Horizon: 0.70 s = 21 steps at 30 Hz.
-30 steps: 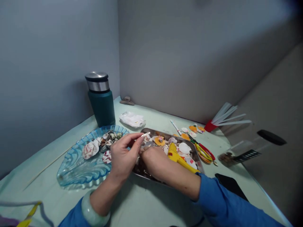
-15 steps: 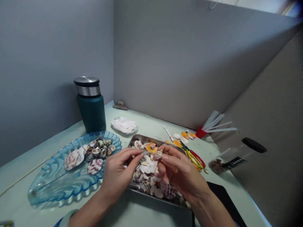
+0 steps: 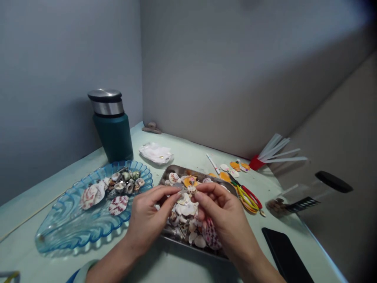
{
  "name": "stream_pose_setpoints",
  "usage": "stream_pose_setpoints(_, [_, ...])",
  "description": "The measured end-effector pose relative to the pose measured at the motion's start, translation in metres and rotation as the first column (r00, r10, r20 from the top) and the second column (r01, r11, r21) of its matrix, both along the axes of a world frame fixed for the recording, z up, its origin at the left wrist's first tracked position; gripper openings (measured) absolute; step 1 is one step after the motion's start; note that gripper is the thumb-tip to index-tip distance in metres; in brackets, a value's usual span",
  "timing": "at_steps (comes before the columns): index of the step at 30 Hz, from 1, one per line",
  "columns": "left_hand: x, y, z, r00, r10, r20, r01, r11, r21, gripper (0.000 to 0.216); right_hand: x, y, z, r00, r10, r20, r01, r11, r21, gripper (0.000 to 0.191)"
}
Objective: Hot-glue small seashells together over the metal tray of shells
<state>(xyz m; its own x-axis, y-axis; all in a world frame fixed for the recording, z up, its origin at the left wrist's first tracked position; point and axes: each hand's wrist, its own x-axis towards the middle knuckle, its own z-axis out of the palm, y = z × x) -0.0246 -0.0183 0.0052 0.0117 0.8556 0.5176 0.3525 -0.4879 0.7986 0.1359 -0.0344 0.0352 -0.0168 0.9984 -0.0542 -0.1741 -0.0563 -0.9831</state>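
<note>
My right hand [image 3: 225, 214] pinches a small spotted snail shell [image 3: 192, 191] between thumb and fingertips. Close on its left, the thumb and index finger of my left hand [image 3: 154, 216] are pressed together on a small greyish piece, too small to name. Both hands are over a metal tray [image 3: 191, 247] heaped with seashells. Among these are a white shell [image 3: 187, 208], an orange scallop shell [image 3: 190, 181] with something small on it, and a purple-patterned scallop shell [image 3: 211, 235] partly behind my right hand.
Left stands a blue glass dish [image 3: 88, 236] with shells, a teal flask [image 3: 113, 135] behind it. A white packet [image 3: 156, 153] lies beyond the tray. Rightward are pliers [image 3: 249, 198], a marker [image 3: 213, 164], a red cup [image 3: 257, 162] with glue sticks, a lying jar [image 3: 290, 200] and a black phone [image 3: 285, 253].
The snail shell has turned in my right fingers and come slightly left, nearer my left fingertips. My right hand has rotated, its fingers more closed. The view has shifted a little.
</note>
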Motion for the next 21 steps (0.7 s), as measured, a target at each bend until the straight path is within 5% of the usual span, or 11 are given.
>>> stream_pose_setpoints(5, [0.000,-0.001,-0.002,1.000,0.001,-0.026,-0.001,1.000,0.011,0.009,-0.007,-0.001,-0.002,0.987,-0.080,0.136,0.073,0.996,0.059,0.018])
stream_pose_setpoints(11, [0.001,-0.002,-0.002,1.000,0.011,-0.014,-0.010,0.999,0.032,0.008,-0.011,-0.002,-0.006,0.992,-0.085,0.095,0.083,0.996,0.022,0.020])
stream_pose_setpoints(16, [0.001,-0.004,0.001,0.999,0.030,0.009,-0.031,0.995,0.099,0.006,-0.012,-0.002,-0.010,0.985,0.040,-0.170,-0.064,0.989,-0.137,0.023])
stream_pose_setpoints(21, [-0.001,-0.002,0.002,1.000,0.014,0.012,-0.016,0.986,0.168,0.012,-0.016,-0.002,-0.013,0.883,0.076,-0.463,-0.222,0.937,-0.271,0.024])
